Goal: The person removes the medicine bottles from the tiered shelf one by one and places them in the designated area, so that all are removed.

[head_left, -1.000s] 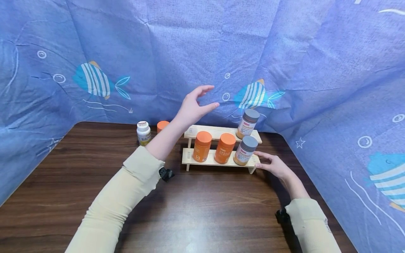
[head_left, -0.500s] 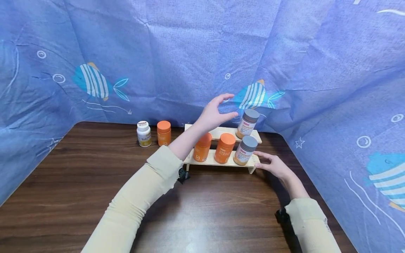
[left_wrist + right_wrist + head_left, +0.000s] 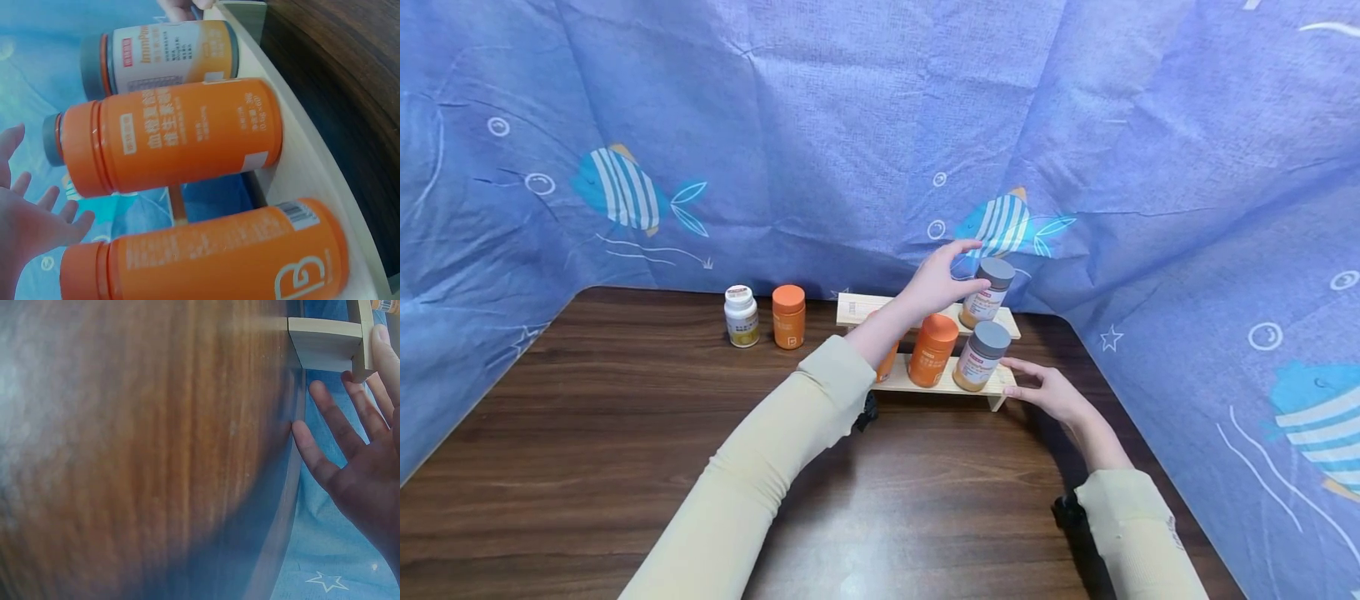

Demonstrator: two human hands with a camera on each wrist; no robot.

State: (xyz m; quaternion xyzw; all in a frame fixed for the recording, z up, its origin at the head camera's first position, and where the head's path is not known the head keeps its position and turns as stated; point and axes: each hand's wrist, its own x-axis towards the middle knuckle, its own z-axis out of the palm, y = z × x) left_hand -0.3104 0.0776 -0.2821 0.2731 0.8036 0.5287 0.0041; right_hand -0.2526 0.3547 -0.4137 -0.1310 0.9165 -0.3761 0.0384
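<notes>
My left hand (image 3: 936, 279) reaches over a two-step wooden rack (image 3: 861, 309), thumb and fingers spread. Its fingertips are right beside the grey lid of the supplement jar (image 3: 982, 303) on the upper step. In the left wrist view, that hand is beyond the orange bottles. My right hand (image 3: 1055, 393) holds the right end of the lower step between thumb and index finger; the other fingers are extended in the right wrist view. On the lower step stand another grey-lidded jar (image 3: 976, 369) and two orange bottles (image 3: 181, 134), one partly hidden by my left forearm.
A white bottle (image 3: 742, 321) and an orange bottle (image 3: 788, 321) stand on the dark wooden table (image 3: 587, 400), left of the rack. A blue fish-patterned cloth (image 3: 820, 125) hangs behind and along the right side.
My left hand has moved right and down, from above the rack's left part to the upper grey-lidded jar. The orange bottle on the table has come into full view. My right hand stays put.
</notes>
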